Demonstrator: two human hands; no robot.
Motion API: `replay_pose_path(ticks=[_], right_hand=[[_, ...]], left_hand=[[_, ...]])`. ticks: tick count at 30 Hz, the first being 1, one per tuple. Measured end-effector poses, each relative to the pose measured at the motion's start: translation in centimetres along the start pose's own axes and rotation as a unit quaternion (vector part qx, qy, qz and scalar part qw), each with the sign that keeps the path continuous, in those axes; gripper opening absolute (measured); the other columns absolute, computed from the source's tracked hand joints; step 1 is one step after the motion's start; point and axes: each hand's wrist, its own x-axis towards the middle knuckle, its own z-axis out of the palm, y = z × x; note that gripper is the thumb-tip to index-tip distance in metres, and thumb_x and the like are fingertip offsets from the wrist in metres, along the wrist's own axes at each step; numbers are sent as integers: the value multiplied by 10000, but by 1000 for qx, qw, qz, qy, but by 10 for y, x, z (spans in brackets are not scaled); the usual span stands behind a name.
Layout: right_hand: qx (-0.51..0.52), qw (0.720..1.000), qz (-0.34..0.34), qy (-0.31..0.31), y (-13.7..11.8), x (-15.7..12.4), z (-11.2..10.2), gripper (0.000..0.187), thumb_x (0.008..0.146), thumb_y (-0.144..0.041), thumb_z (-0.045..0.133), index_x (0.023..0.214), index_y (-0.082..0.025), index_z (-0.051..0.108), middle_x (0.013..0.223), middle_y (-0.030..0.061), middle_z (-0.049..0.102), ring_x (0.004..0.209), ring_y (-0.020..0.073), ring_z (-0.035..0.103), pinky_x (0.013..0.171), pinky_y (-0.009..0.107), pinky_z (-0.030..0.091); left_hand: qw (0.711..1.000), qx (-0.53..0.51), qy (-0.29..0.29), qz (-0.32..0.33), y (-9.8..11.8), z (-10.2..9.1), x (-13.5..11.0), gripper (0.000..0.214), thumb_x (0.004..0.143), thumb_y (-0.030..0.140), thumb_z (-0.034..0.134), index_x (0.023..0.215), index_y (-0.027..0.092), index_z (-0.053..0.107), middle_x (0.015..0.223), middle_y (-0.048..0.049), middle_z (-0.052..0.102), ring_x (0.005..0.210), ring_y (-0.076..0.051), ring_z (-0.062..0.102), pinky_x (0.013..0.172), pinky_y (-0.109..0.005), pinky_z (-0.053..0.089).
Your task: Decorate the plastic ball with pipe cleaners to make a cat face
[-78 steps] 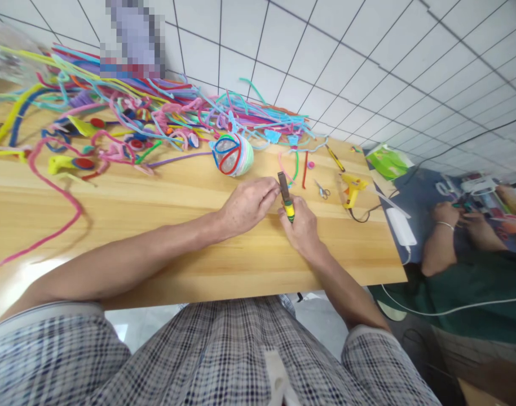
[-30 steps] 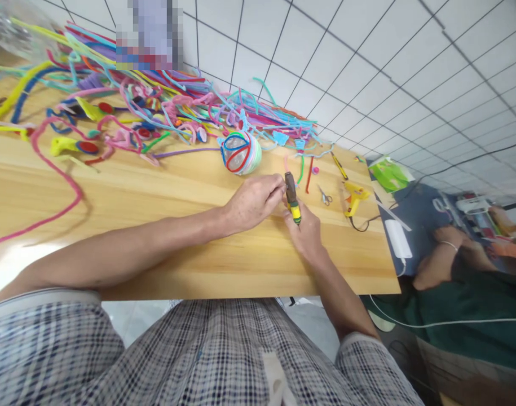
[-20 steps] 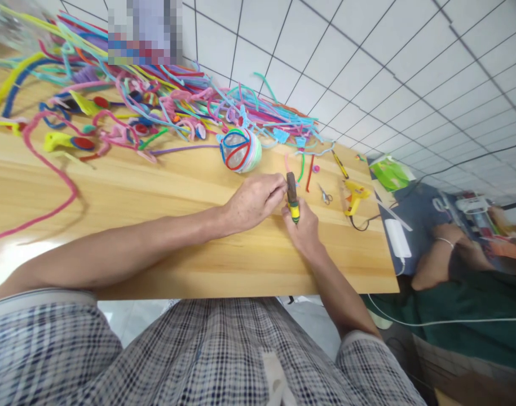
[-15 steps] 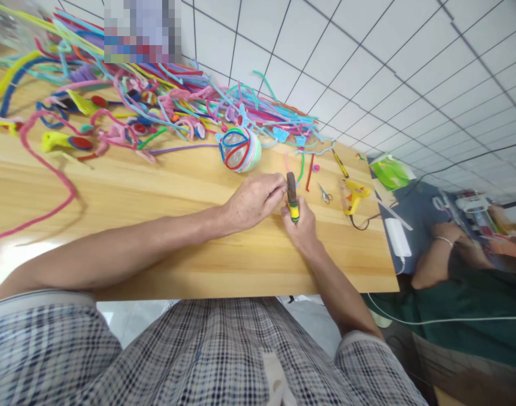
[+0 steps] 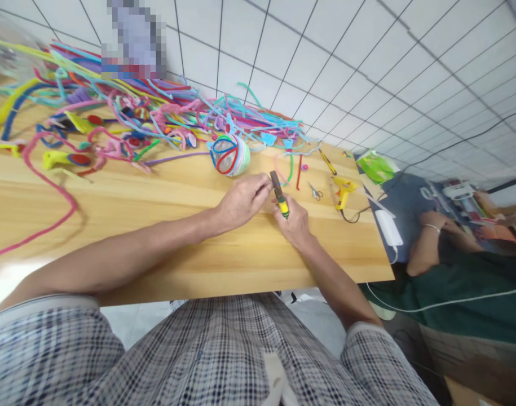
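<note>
My right hand (image 5: pixel 294 219) is wrapped round a pair of pliers (image 5: pixel 279 194) with yellow and green handles and a dark brown head. Just to their left, my left hand (image 5: pixel 246 198) is closed in a pinch beside the jaws; whatever lies between its fingertips is too small to make out. Beyond the left hand sits a round ball (image 5: pixel 232 155) wound in pastel strands, with red and blue loops on its front. A pink pipe cleaner (image 5: pixel 277 167), a green pipe cleaner (image 5: pixel 291 169) and a red piece (image 5: pixel 299 173) lie past the pliers.
Many coloured pipe cleaners (image 5: pixel 177 93) are heaped along the tiled wall. Small scissors (image 5: pixel 316 193), a yellow glue gun (image 5: pixel 344 190) with a cord, and a yellow cutter knife (image 5: pixel 327 162) lie at right. A white power strip (image 5: pixel 388 228) and another person's arm (image 5: pixel 424 248) are beyond the table edge.
The view has shifted, so hands and table things appear further left. The pliers now tilt more to the left. Both hands keep their hold.
</note>
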Motion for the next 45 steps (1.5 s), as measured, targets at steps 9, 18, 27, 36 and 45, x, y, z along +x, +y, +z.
replay_pose_path(ticks=[9, 18, 27, 36, 45], right_hand=[[-193, 976, 43, -89, -28, -6, -45, 571, 1226, -430, 736, 1743, -198, 804, 1458, 224, 903, 1336, 421, 873, 1145, 538, 723], [-318, 919, 170, -162, -53, -11, -76, 567, 1317, -423, 627, 1837, -228, 740, 1655, 228, 879, 1399, 383, 914, 1111, 437, 710], [-298, 919, 201, -162, -1, -22, -74, 596, 1231, -431, 770, 1764, -164, 771, 1533, 295, 915, 1376, 450, 908, 1048, 513, 707], [101, 993, 56, -20, -17, 3, -50, 401, 1105, -505, 852, 1425, -272, 914, 1211, 94, 943, 1014, 275, 860, 957, 438, 722], [92, 993, -13, 74, -52, 18, -22, 213, 1177, -451, 734, 1077, -296, 841, 1017, 63, 911, 884, 237, 808, 912, 397, 711]], left_hand=[[995, -60, -11, -75, 0, 8, -2, 234, 1141, 220, 611, 909, 243, 603, 786, 43, 588, 731, -166, 524, 775, -308, 469], [985, -101, -3, -142, -4, 10, -4, 309, 1161, 313, 632, 866, 250, 565, 742, 63, 481, 718, -159, 444, 737, -305, 414], [969, -166, -6, -184, -9, 12, -4, 316, 1126, 416, 666, 866, 243, 619, 751, 69, 473, 695, -148, 392, 702, -318, 390], [961, -188, -32, -198, -3, 13, -12, 316, 1099, 472, 729, 900, 227, 705, 761, 54, 539, 707, -147, 437, 699, -311, 401], [971, -158, -35, -176, -6, 17, -18, 307, 1079, 452, 671, 893, 214, 727, 757, 33, 618, 723, -148, 502, 716, -288, 439]])
